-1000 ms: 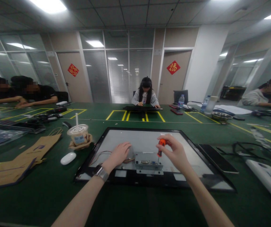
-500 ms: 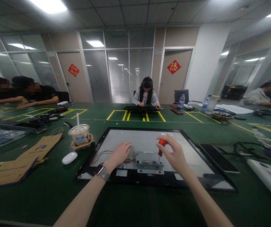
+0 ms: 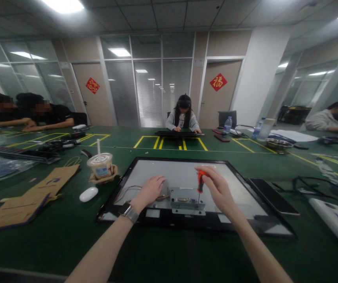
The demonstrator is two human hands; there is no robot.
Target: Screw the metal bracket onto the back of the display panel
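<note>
Two forearms extended, right hand pinching orange screwdriver, left hand outstretched palm-down over panel

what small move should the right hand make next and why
Probably a small twist of the orange screwdriver with the right hand: the tool's shaft points down at the metal bracket, and the left hand is over the panel beside it.

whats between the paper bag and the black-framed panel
In the head view, the drink cup in its holder and what looks like a white mouse sit between the paper bag and the black-framed panel.
</note>
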